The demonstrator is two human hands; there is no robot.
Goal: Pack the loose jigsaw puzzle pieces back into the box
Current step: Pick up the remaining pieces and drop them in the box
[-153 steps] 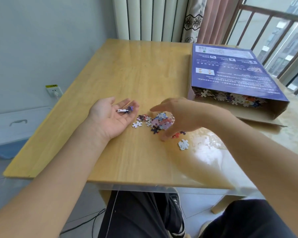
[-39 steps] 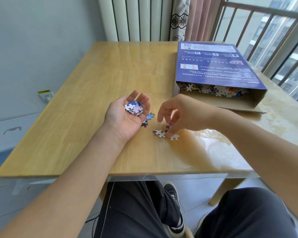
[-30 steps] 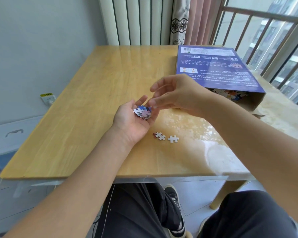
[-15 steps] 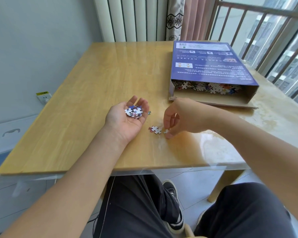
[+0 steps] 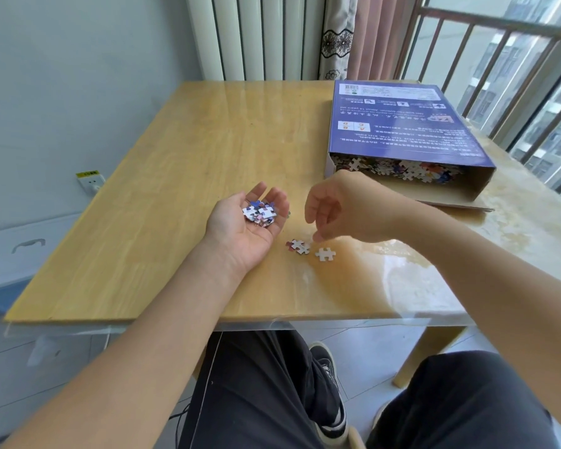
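puzzle pieces stayed heaped in the cupped left hand; the right hand had lifted, grip loosely apart, uncovering a white piece on the desk.

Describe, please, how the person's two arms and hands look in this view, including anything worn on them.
Both forearms are bare up to the frame edge, with no sleeves in view. The left hand and right hand are bare too: no gloves, rings, watch or bracelets show. No cables or markings are visible on them. Below the table, dark trousers and a dark shoe with a pale sole appear.
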